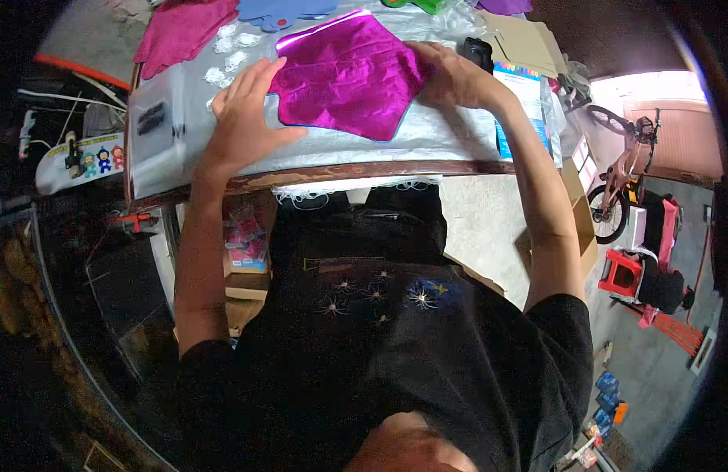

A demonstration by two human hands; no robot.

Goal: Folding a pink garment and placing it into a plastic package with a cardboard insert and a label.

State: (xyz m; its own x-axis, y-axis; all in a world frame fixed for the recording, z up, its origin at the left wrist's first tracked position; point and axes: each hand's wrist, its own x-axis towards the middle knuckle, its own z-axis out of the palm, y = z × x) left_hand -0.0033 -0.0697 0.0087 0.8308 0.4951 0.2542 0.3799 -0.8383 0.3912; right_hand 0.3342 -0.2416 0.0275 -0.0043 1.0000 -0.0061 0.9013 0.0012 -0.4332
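Note:
A shiny magenta satin cloth piece (348, 79) with several pointed corners and a thin blue edge lies on the covered table in front of me. Its upper left edge has a pale, glossy strip. At its left side, my left hand (250, 118) is open, its fingertips touching the border and its thumb spread away toward me. My right hand (462, 79) is closed at the cloth's right corner; shadow partly hides its fingertips and thumb there.
White string bundles (235, 60) and dark pink cloth (183, 31) lie at the far left. Blue pieces (281, 12) are at the back. A black object (479, 52), brown card (525, 43) and a blue-and-white printed sheet (521, 102) are on the right. The table's wooden edge (340, 173) is near me.

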